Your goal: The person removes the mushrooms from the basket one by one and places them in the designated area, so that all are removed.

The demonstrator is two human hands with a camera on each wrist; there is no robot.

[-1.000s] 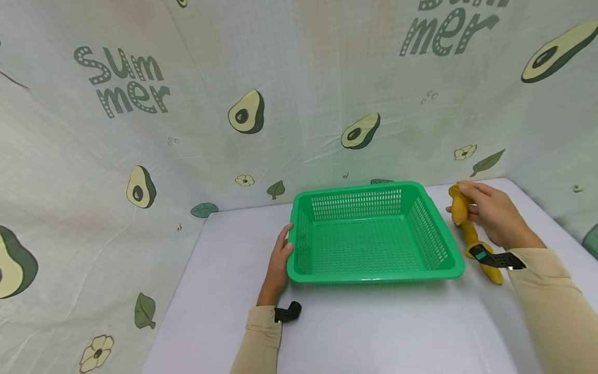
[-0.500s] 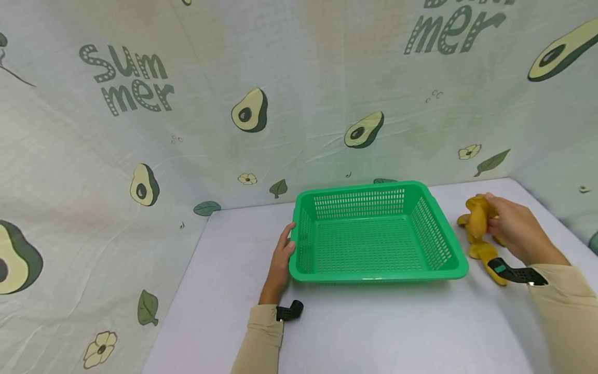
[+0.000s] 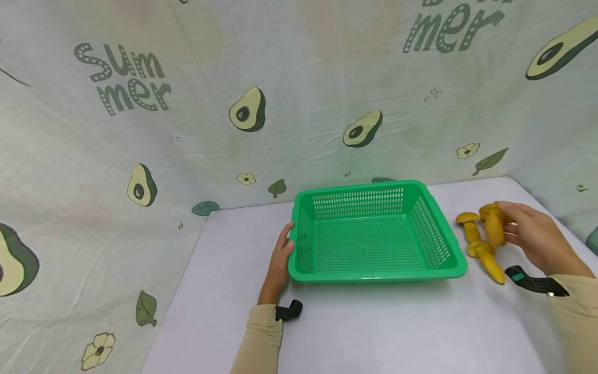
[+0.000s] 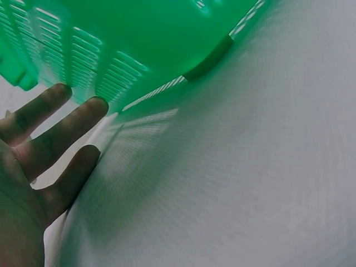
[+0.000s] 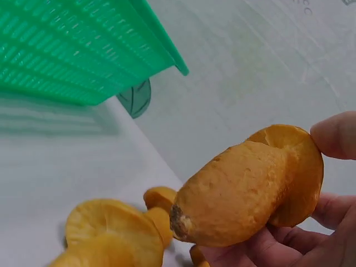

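Observation:
My right hand (image 3: 539, 236) pinches a yellow mushroom (image 5: 233, 192) by its cap, between thumb and fingers. Its thick stem points down in the head view, and a dark, dirty tip shows at the stem's end in the right wrist view. Right beside it on the table lie a mushroom with a domed cap (image 3: 466, 218) and another with a long stem (image 3: 492, 266). Part of one more yellow piece (image 5: 197, 256) peeks out below the held mushroom. My left hand (image 3: 279, 262) touches the left side of a green plastic basket (image 3: 378, 277), fingers extended against its slotted wall.
The basket stands in the middle of a white-covered table (image 3: 374, 332), with the mushrooms off its right side. A cloth printed with avocados (image 3: 247, 110) hangs behind the table and along both sides.
My right hand has moved right and toward me with the mushroom, from beside the basket's back right corner to the other mushrooms. The left hand and the basket stay where they were.

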